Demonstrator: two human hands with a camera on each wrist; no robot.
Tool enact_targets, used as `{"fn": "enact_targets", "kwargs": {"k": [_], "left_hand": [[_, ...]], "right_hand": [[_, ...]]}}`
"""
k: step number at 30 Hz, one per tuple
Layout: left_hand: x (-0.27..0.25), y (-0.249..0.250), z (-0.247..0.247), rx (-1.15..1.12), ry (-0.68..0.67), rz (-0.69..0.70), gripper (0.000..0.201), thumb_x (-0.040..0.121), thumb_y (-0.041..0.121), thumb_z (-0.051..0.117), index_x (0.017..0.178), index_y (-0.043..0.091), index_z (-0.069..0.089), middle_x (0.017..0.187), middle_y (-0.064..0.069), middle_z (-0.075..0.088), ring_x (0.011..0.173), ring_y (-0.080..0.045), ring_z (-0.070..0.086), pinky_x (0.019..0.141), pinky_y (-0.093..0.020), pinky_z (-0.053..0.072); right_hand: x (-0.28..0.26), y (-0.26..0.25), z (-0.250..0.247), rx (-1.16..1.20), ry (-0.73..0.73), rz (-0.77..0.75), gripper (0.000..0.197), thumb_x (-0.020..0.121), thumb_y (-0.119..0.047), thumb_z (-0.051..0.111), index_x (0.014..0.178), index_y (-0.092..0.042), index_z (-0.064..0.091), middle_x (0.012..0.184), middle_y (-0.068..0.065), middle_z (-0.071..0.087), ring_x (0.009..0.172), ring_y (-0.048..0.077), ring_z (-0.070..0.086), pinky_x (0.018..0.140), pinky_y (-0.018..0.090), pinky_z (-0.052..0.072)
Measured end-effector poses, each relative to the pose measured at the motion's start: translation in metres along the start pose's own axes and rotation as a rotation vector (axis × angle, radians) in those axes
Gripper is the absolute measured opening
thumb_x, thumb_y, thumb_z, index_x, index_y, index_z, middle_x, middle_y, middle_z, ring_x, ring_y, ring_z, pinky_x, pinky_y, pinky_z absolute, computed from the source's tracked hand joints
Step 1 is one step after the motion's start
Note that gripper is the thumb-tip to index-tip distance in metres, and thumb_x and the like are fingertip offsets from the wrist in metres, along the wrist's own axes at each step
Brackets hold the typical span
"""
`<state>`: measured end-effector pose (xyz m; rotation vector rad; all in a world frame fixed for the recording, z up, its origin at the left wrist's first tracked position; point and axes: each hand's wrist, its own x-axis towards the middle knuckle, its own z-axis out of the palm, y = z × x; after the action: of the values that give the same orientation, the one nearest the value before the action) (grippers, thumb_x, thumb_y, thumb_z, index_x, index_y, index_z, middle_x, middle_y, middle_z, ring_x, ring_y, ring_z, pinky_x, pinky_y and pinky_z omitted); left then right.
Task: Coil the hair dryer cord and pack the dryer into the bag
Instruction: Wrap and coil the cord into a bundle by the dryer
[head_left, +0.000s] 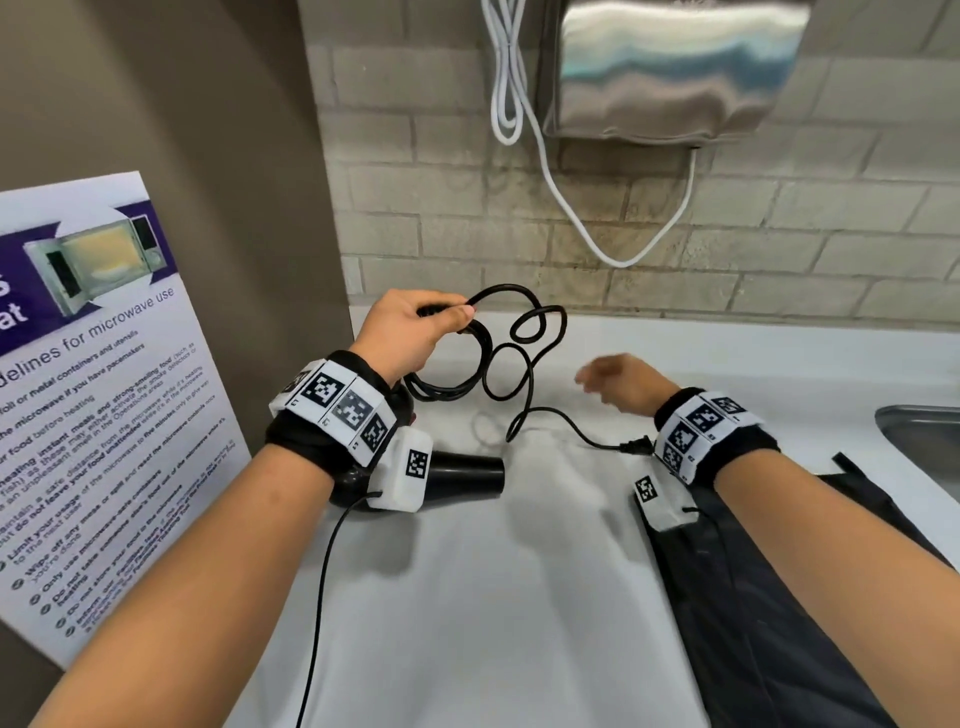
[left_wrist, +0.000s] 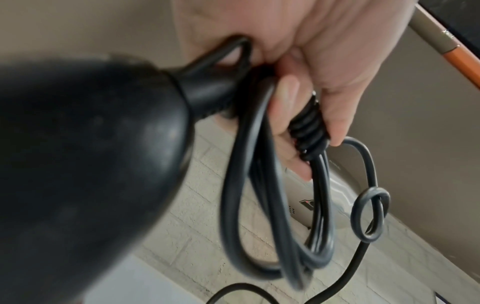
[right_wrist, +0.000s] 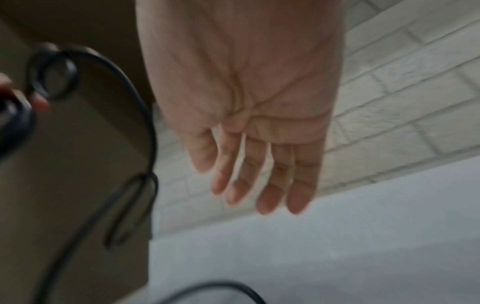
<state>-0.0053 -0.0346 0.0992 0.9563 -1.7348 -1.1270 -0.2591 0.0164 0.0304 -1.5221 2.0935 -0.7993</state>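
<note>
- Overhead, from the head view, the left hand (head_left: 410, 332) grips a gathered bundle of the black cord (head_left: 524, 358) above the desk (head_left: 467, 597); loose loops spring out toward 3 o'clock of the fist, and the tail runs down to the plug (head_left: 635, 446), which lies beside the right wrist.
- The hair dryer (head_left: 462, 475) sits under the left wrist, nozzle pointing to 3 o'clock; whether it rests on the desk or hangs I cannot tell.
- The right hand (head_left: 615, 376) hovers, blurred, holding nothing.
- The bag (head_left: 753, 597), dark and limp, lies flat at 4 o'clock, by the desk's near edge; a sink rim (head_left: 919, 431) shows at 3 o'clock.
- Judging by its springy curls, the cord is stiffish and will try to unwind; taking the free run near the plug looks best.
- From the left wrist view, fingers (left_wrist: 283, 127) curl round several strands and the ribbed strain relief (left_wrist: 309, 135); a small kinked loop (left_wrist: 370, 214) hangs at 4 o'clock.
- From the right wrist view, the palm (right_wrist: 246, 82) is spread, fingers straight, with clear desk below.
</note>
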Motion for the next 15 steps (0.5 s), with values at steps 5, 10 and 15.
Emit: {"fn": "enact_targets", "kwargs": {"k": [5,10,15], "left_hand": [[-0.001,-0.001,0.000,0.054,-0.027,0.009,0.018,0.086,0.020,0.065,0.102,0.014,0.069,0.061,0.011,0.064,0.032,-0.003,0.028,0.032,-0.014,0.025],[-0.005,0.001,0.001,0.067,-0.039,0.033,0.021,0.087,0.016,0.063,0.105,0.008,0.068,0.060,0.009,0.062,0.030,0.001,0.038,0.035,-0.006,0.026],[-0.004,0.001,0.002,0.071,-0.043,0.039,0.022,0.087,0.015,0.063,0.105,0.006,0.068,0.067,0.004,0.060,0.032,0.004,0.042,0.037,-0.002,0.027]], "right_hand": [[0.008,0.048,0.025,-0.545,-0.210,0.255,0.044,0.095,-0.017,0.044,0.138,-0.016,0.038,0.141,0.009,0.044,0.129,0.026,0.042,0.105,0.029,0.033],[0.014,0.073,0.035,-0.735,-0.329,0.287,0.044,0.095,-0.012,0.044,0.139,-0.012,0.039,0.144,0.009,0.041,0.131,0.026,0.041,0.109,0.033,0.034],[0.013,0.067,0.038,-0.941,-0.341,0.231,0.040,0.089,-0.009,0.050,0.127,-0.020,0.052,0.129,0.003,0.055,0.119,0.025,0.052,0.104,0.034,0.035]]}}
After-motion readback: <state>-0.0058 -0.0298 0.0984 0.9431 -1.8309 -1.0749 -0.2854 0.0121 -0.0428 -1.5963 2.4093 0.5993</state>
